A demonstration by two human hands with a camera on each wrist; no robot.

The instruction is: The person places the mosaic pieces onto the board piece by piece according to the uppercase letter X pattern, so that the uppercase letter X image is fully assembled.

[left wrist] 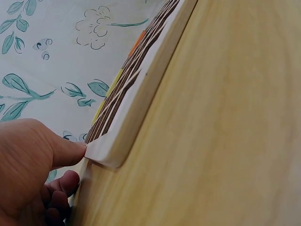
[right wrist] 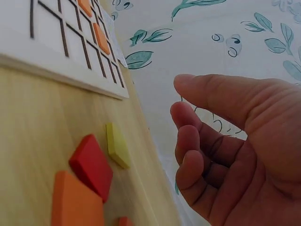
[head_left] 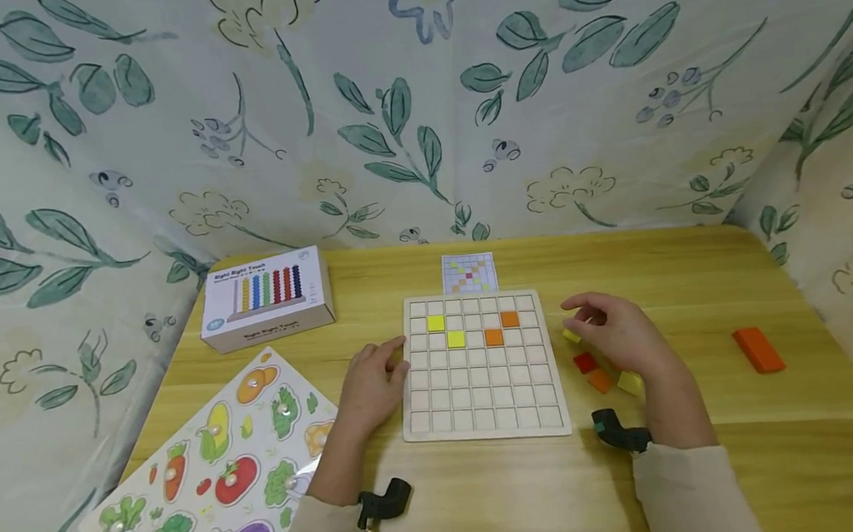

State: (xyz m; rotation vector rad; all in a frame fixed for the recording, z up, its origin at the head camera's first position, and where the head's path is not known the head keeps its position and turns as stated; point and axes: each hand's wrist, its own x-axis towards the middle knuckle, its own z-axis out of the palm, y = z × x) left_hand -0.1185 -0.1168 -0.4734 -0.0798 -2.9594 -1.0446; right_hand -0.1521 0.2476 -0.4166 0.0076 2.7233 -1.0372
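A white grid board (head_left: 488,437) lies on the table, with two yellow tiles (head_left: 436,323) and two orange tiles (head_left: 509,319) in its upper squares. My left hand (head_left: 370,387) touches the board's left edge; in the left wrist view the thumb (left wrist: 70,151) rests against it. Over the loose tiles right of the board hovers my right hand (head_left: 623,336), fingers loosely bent. In the right wrist view nothing shows between its thumb and fingers. Beneath and beside it lie a yellow tile (right wrist: 116,146), a red tile (right wrist: 92,167), an orange tile (right wrist: 75,202) and more yellow (head_left: 630,382).
Behind the board lies a small card (head_left: 469,273) printed with a coloured grid pattern. A boxed toy (head_left: 267,299) stands at the back left. Nearer on the left lies a vegetable peg puzzle (head_left: 214,529). An orange block (head_left: 759,349) sits far right.
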